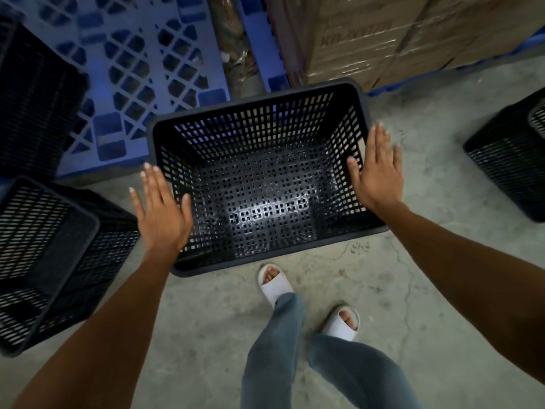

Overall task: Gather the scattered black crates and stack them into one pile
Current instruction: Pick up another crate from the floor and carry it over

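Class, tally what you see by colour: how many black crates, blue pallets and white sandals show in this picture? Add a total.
Black crates: 4 (centre, lower left, upper left, right edge)
Blue pallets: 2 (left, under the boxes)
White sandals: 2 (one, other)
Total: 8

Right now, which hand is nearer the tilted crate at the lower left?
Left. The left hand is open between the middle crate and the tilted crate; the right hand is open at the middle crate's far side.
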